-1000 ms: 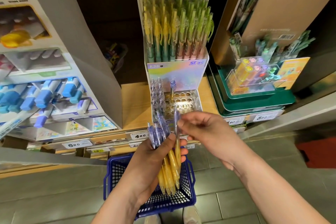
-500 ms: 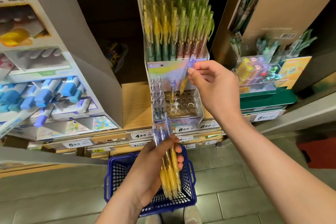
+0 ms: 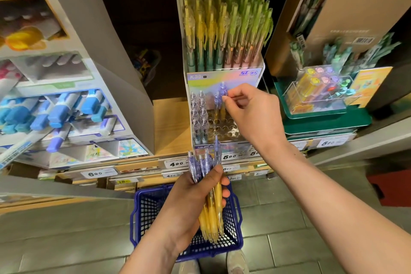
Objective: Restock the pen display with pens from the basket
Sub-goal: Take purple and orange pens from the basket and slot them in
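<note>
My left hand (image 3: 191, 204) grips a bundle of pens (image 3: 211, 193) with yellow barrels and purple tops, held over the blue mesh basket (image 3: 233, 218) on the floor. My right hand (image 3: 249, 115) pinches the purple top of a single pen (image 3: 222, 93), which stands upright over the clear holed tray of the pen display (image 3: 222, 127). Another purple-topped pen stands just left of it. Two columns of clear-capped pens (image 3: 199, 113) fill the tray's left side. The display's upper tier holds rows of yellow and green pens (image 3: 224, 26).
A tilted cardboard stand with blue markers (image 3: 60, 109) sits at the left. A green tray with a clear box of colourful items (image 3: 320, 91) is at the right. Price tags (image 3: 175, 163) line the shelf edge. Grey floor tiles surround the basket.
My right hand took one pen from the bundle, lifted it to the display, and has now lowered it over the tray holes. My left hand stayed above the basket.
</note>
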Demonstrator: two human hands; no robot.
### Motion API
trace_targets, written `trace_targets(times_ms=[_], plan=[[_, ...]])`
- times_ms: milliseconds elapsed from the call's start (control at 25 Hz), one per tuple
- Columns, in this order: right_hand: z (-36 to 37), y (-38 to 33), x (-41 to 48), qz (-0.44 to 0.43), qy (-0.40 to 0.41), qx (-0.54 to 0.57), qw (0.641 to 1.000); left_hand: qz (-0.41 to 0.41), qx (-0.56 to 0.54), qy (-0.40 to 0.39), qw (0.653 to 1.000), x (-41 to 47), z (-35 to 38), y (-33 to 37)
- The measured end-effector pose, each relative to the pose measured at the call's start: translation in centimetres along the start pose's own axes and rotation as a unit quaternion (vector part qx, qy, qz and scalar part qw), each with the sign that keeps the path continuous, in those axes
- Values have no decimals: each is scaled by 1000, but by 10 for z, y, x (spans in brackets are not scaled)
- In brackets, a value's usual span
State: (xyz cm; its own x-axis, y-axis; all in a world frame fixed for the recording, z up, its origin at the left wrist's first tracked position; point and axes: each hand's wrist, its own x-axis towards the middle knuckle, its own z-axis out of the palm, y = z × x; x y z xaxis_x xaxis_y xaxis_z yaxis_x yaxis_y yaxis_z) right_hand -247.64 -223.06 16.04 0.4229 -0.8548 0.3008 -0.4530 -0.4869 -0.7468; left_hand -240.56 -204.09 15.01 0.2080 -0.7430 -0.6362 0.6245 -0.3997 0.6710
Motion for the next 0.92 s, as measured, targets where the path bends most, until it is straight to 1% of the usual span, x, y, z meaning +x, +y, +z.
trace_targets(times_ms=[280, 480, 600, 720, 840, 920], plan=[[0, 8, -5, 20, 33, 23, 999, 2, -7, -9, 1000, -1, 2, -1], [3, 7, -5, -14, 26, 11, 999, -3, -19, -6, 1000, 2, 1, -2], [5, 14, -9, -25, 5, -9, 1000, -4, -19, -7, 1000, 2, -1, -3], [5, 20, -15, -9, -20, -26, 999, -4, -23, -4, 1000, 4, -2, -4], [3, 19, -19, 42, -53, -42, 997, 5, -19, -4, 1000, 5, -3, -4], [-3, 14, -28, 54, -40, -34, 997, 13, -19, -10, 1000, 6, -3, -4]])
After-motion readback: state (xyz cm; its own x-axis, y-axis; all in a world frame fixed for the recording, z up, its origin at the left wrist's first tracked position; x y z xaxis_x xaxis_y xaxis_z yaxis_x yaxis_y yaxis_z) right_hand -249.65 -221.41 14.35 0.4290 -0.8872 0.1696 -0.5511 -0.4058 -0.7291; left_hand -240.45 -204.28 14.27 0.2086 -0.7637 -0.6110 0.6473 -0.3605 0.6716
